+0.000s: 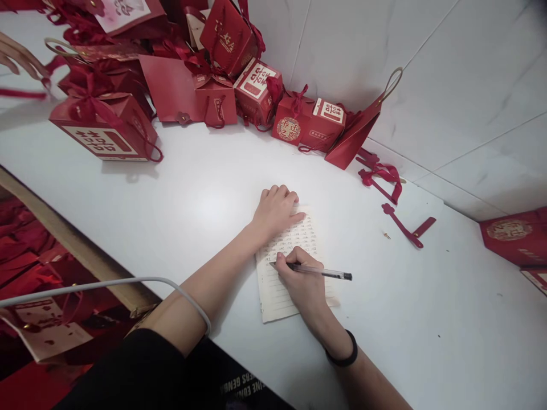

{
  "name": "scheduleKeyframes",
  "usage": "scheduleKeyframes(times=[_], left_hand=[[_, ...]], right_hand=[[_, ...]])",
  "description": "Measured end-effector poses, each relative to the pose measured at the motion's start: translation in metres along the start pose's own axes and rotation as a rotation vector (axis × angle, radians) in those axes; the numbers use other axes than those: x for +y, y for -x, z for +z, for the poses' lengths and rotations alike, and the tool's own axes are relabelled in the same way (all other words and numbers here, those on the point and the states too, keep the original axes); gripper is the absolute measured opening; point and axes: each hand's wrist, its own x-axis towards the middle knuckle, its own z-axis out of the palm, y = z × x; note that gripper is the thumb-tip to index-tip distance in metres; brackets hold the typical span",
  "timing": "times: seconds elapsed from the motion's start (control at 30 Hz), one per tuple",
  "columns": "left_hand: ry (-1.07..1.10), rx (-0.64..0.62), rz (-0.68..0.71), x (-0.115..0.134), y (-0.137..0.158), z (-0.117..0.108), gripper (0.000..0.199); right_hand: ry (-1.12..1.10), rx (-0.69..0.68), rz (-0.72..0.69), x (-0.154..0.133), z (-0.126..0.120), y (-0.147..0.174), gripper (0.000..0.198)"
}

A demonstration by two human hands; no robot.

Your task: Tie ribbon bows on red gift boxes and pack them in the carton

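Observation:
A lined notepad point(280, 299) lies on the white table, its upper rows filled with small handwriting. My right hand point(305, 282) is closed round a clear pen with a black cap end point(337, 274); the tip touches the page at the left, below the written rows. Across the top of the pad rests my left hand point(277, 210), holding nothing, thumb stretched out to the right and fingers apart, slightly bent. A black band point(346, 350) circles my right wrist.
Red gift boxes point(100, 125) and bags point(356, 134) line the back of the white table point(192, 193). Red ribbon strips point(404, 228) lie at the right. Another person's hand point(21, 57) is at the far left. A grey cable point(128, 280) crosses my left arm. More red packages point(34, 267) sit below.

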Motion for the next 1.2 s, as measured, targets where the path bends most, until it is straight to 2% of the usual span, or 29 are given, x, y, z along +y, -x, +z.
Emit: scheduleKeyframes(times=[0.53,0.67,0.83,0.97,1.03,1.1,1.2], left_hand=[[-0.005,-0.001,-0.006,0.000,0.000,0.000,0.030],[0.016,-0.011,-0.014,0.000,0.000,0.000,0.030],[0.025,0.027,-0.020,-0.001,0.000,0.001,0.027],[0.099,0.063,-0.016,-0.004,0.001,0.001,0.020],[0.234,0.105,-0.059,-0.006,0.001,0.000,0.015],[0.404,0.221,-0.141,-0.011,0.000,-0.003,0.012],[0.496,0.441,-0.271,-0.025,-0.001,-0.010,0.015]], right_hand=[[0.034,0.004,-0.037,0.000,0.001,0.001,0.035],[-0.088,0.022,-0.018,0.000,-0.001,0.002,0.037],[-0.388,0.188,0.025,0.009,-0.021,-0.013,0.039],[-0.358,0.420,-0.004,0.018,-0.053,-0.039,0.033],[-0.363,0.472,0.084,0.020,-0.066,-0.049,0.035],[-0.399,0.473,0.156,0.022,-0.074,-0.053,0.044],[-0.369,0.419,0.124,0.026,-0.074,-0.053,0.053]])
